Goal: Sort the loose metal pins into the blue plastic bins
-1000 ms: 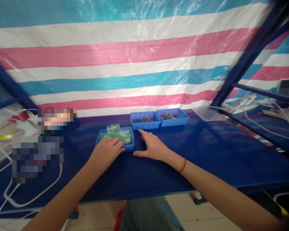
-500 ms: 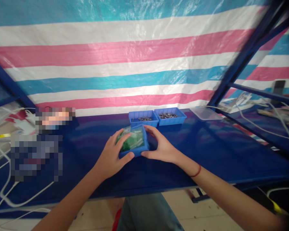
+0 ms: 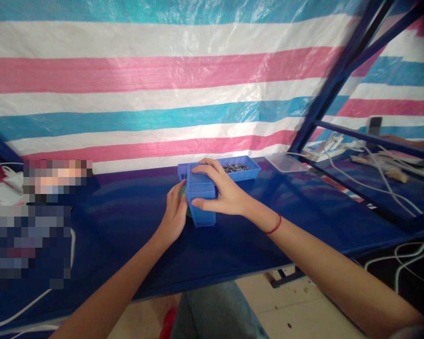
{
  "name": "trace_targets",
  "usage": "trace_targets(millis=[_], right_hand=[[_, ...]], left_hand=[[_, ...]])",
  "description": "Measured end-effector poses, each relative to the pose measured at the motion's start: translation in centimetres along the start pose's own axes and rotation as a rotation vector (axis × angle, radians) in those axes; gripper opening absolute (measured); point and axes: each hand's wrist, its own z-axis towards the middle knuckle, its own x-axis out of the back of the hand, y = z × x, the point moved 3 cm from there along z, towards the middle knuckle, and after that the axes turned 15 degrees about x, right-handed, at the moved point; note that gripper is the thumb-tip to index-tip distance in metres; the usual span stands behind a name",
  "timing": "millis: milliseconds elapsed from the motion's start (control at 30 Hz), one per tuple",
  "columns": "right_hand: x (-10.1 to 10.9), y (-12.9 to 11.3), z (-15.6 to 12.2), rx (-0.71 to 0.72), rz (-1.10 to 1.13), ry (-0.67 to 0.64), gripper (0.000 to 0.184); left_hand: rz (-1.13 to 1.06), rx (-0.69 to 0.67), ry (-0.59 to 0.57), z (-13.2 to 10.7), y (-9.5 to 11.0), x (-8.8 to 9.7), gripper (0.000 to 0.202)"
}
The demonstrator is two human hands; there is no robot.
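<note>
A small blue plastic bin (image 3: 201, 200) stands tipped on its side on the blue table (image 3: 127, 221), its bottom facing me. My right hand (image 3: 221, 190) grips it from above and the right, fingers curled over its top edge. At the bin's left, open side my left hand (image 3: 175, 214) is cupped against a bit of green contents (image 3: 182, 194) that shows there. Two more blue bins stand just behind: one (image 3: 182, 170) mostly hidden by my hand, the other (image 3: 243, 168) holding dark metal parts.
A clear plastic lid or tray (image 3: 285, 162) lies at the back right. A blue metal frame (image 3: 325, 103) slants up on the right, with white cables (image 3: 374, 165) beyond it. A striped tarp (image 3: 162, 94) closes the back. White cables and blurred items lie on the left.
Both hands closed on the bin of green parts, lifted it, carried it right toward the back bins and tipped it onto its side. The camera view has shifted right.
</note>
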Motion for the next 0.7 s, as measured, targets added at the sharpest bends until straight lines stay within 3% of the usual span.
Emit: trace_targets(millis=[133, 267, 467, 567, 700], right_hand=[[-0.1, -0.3, 1.8, 0.074, -0.009, -0.163, 0.062], [0.4, 0.3, 1.8, 0.064, -0.059, -0.264, 0.063], [3.8, 0.7, 1.4, 0.014, -0.223, -0.395, 0.066], [5.9, 0.1, 1.9, -0.026, -0.28, -0.387, 0.063], [8.0, -1.4, 3.1, -0.016, -0.275, -0.231, 0.065]], left_hand=[[0.02, -0.065, 0.038, -0.2, 0.3, 1.4, 0.043], [0.163, -0.104, 0.022, -0.8, 0.8, 1.5, 0.039], [0.427, -0.212, -0.054, -2.1, 1.7, 0.5, 0.035], [0.478, -0.208, -0.086, -2.4, 2.2, 0.5, 0.038], [0.478, -0.152, -0.014, -2.2, 3.3, 1.4, 0.059]])
